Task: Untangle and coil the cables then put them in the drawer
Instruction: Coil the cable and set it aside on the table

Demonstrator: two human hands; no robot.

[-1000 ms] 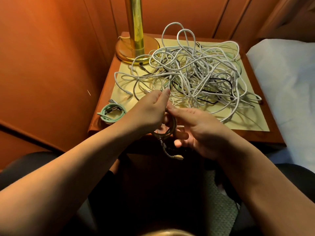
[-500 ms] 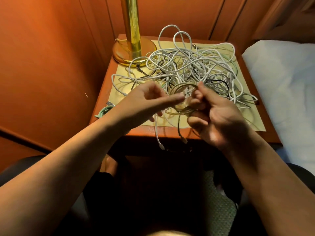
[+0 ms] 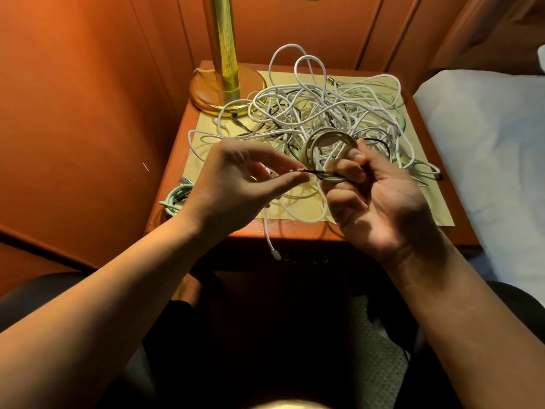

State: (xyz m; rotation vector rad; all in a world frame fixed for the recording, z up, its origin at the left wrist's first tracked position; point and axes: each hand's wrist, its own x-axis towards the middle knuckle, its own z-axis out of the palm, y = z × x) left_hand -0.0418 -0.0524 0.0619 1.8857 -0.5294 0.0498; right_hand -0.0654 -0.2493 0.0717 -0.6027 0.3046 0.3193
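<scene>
Cables in a white and black tangle (image 3: pixel 327 119) lie heaped on the yellow mat (image 3: pixel 424 202) of the bedside counter (image 3: pixel 168 196), and none has reached a drawer, which is not in view. At the counter's left edge a mint-green cable (image 3: pixel 176 199) already sits coiled. Next, the left hand (image 3: pixel 233 187) pinches a thin dark tie (image 3: pixel 309 171) between thumb and forefinger, its other fingers loosely spread. To its right, the right hand (image 3: pixel 380 199) has its fingers curled round a beige coil (image 3: pixel 327 149), held upright above the mat. A second ago that coil hung low at the counter's front edge with both hands wrapped about it; now it is raised and the tie drawn across its lower side, so winding looks finished and binding begun. Rightmost lies the white bed (image 3: pixel 486 143).
</scene>
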